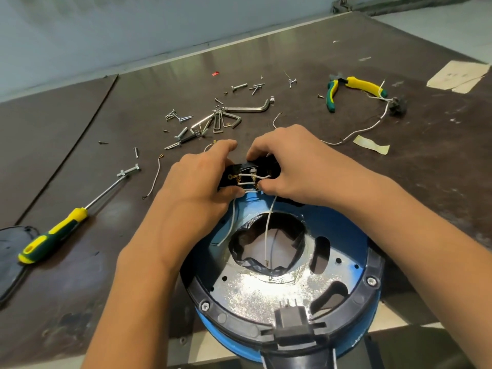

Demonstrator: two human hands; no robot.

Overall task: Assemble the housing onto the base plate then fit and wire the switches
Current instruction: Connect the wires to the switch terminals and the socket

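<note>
- The blue housing (343,230) sits open side up at the near edge of the tabletop (80,161). A black ring (348,307) runs round its rim, and the silvery base plate (253,291) lies inside it with a large centre hole.
- The black switch block (243,167) is held just above the housing's far rim, its terminals and short white jumper wires facing the camera.
- The left hand (197,179) has its grip curled round the block's left end, thumb underneath and fingers over the top.
- The right hand (290,166) pinches the block's right end, fingers over the top and thumb tip at the terminals.
- Two white wires (269,227) hang from the block into the housing, one down through the centre hole.
- A black plug fitting (290,323) sits on the housing's near rim.
- Left of the housing lies a yellow-and-green screwdriver (53,235), with bare tabletop between them. A dark cover (10,249) lies farther left, at the picture's edge.
- Beyond the housing, behind the hands, a clutter of hex keys (226,115) and loose bolts and screws (183,118) crowds the surface.
- Far right of the housing lie the yellow-and-green pliers (346,89), a white cable (378,121) and a strip of tape (371,145).
- Open tabletop stretches beyond the housing to the far edge.
</note>
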